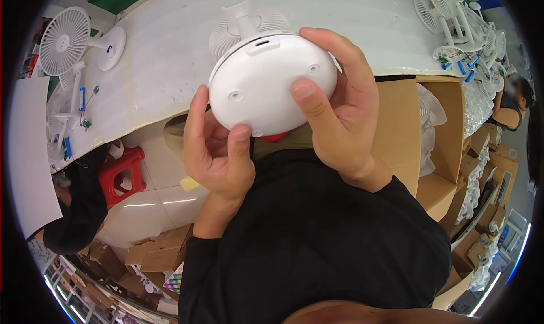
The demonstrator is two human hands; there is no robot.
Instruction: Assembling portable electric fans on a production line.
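Observation:
Both of my hands hold a white desk fan (272, 106), tipped so that the underside of its round base faces me. Screw holes dot the base, and a small dark slot shows in its far edge. The fan's stem and grille lie beyond the base, partly hidden behind it. My left hand (218, 154) grips the near left rim, thumb on the underside. On the right side, my right hand (345, 103) wraps the rim with its thumb pressed on the base and its index finger along the far edge.
A white worktable (164, 52) stretches ahead. An assembled fan (65, 40) stands at its left; several fans and blue cylinders (462, 68) crowd its right end. An open cardboard box (396, 131) is by my right arm. A red stool (122, 174) and a person's dark sleeve (76, 222) are left.

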